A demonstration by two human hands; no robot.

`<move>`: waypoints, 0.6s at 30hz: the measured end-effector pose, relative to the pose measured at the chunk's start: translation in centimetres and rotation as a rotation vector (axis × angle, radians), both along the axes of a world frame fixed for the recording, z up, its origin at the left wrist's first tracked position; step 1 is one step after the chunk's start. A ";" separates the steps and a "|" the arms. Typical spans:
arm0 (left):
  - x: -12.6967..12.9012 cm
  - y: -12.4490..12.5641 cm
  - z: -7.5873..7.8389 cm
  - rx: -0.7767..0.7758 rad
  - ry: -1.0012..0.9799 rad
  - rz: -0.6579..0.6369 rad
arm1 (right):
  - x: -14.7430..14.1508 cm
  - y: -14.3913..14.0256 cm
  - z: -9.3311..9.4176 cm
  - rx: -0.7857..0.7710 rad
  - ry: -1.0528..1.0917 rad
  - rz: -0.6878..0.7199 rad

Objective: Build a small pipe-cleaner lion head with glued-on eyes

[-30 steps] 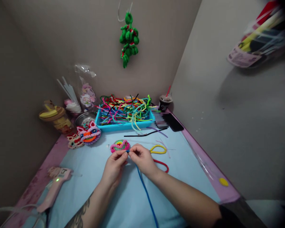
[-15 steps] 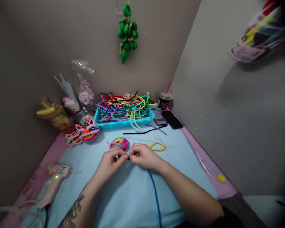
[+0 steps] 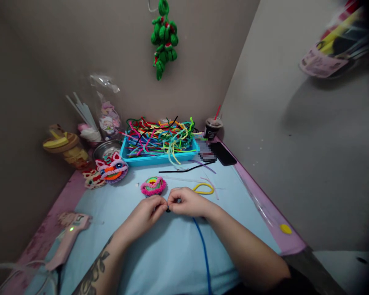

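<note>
My left hand (image 3: 149, 211) and my right hand (image 3: 186, 201) meet tip to tip over the cloth, both closed in a pinch. Between their fingertips is a small dark pipe-cleaner piece (image 3: 168, 209), mostly covered by the fingers. A long blue pipe cleaner (image 3: 204, 247) comes out from beneath my right hand and runs down toward my lap; whether it joins the dark piece is hidden. Just beyond my left hand lies a round pink, green and yellow pipe-cleaner piece (image 3: 153, 187). A yellow pipe-cleaner loop (image 3: 203, 192) rests beyond my right wrist.
A blue tray (image 3: 160, 160) full of coloured pipe cleaners stands at the back. Pipe-cleaner lion heads (image 3: 113, 170) sit on the left, with a pink glue gun (image 3: 68, 239), its light lit, nearer me. A phone (image 3: 223, 153) and lidded cup (image 3: 213, 128) are at back right.
Both hands have dropped slightly toward me, and the dark piece now shows a little below the fingertips. More of the round pink piece is uncovered. The view has shifted slightly.
</note>
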State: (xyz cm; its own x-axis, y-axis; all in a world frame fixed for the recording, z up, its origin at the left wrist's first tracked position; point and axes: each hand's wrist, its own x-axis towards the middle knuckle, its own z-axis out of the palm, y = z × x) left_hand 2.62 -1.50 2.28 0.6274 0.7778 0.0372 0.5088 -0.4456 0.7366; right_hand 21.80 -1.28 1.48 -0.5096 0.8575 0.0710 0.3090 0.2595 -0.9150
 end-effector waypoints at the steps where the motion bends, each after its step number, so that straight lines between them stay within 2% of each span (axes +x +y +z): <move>1: 0.0 0.0 0.0 -0.011 0.009 -0.002 | 0.0 0.0 0.0 -0.012 -0.002 -0.006; 4: 0.1 -0.1 -0.2 -0.018 0.002 0.036 | -0.1 0.1 0.0 -0.057 0.031 -0.049; 10: 0.3 0.1 -0.5 -0.002 -0.156 0.250 | -0.3 0.2 -0.1 -0.202 0.226 -0.174; 15: 0.8 0.0 -0.7 -0.070 -0.322 0.443 | -1.1 0.1 -0.8 -0.152 0.332 -0.370; 18: 1.4 -0.2 -0.8 -0.104 -0.438 0.519 | -1.9 -0.1 -1.1 -0.171 0.379 -0.418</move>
State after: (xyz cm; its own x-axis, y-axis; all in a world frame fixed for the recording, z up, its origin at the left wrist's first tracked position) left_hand 4.01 -1.71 1.43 0.1166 0.9870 0.1110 0.2826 -0.1401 0.9490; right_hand 19.94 -1.40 0.37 -0.0921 0.9954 0.0258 -0.0033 0.0256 -0.9997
